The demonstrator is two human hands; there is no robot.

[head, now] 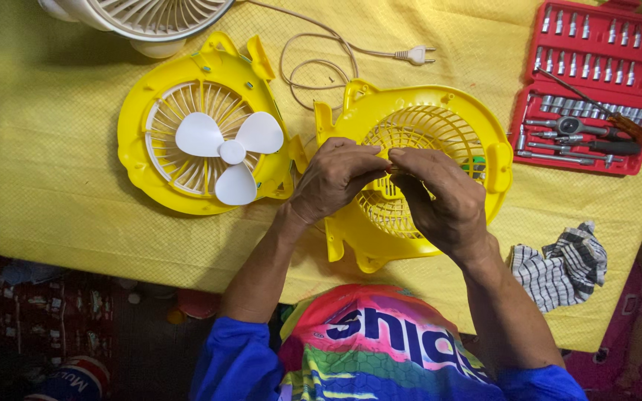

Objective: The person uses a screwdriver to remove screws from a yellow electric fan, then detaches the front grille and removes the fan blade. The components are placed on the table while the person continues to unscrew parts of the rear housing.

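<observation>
Both hands meet over the yellow fan cover (425,160), a round grille shell lying flat on the yellow tablecloth (68,208), near the table's front edge and right of centre. Left hand (336,177) and right hand (440,194) are fingertip to fingertip above the grille's middle, fingers curled and pinched together on something small; what it is cannot be made out, as the fingers hide it. Neither hand grips the cover itself; they hover just over it.

Just left of the cover, touching or nearly so: the other yellow fan half (187,126), also flat, with a white three-blade propeller (230,152) at its hub.

Top edge, left of centre: a white fan (146,16), only partly in frame.

A white cord (321,63) loops on the cloth behind the cover and ends in a white two-pin plug (416,54).

Far right: a red tool case (596,82), lid open, rectangular. The lid holds rows of small silver bits, the tray holds sockets, a ratchet and extension bars. A screwdriver (596,108) with a brown handle lies slantwise across it.

Right front: a crumpled checked cloth (562,263), black and white, near the right forearm.
</observation>
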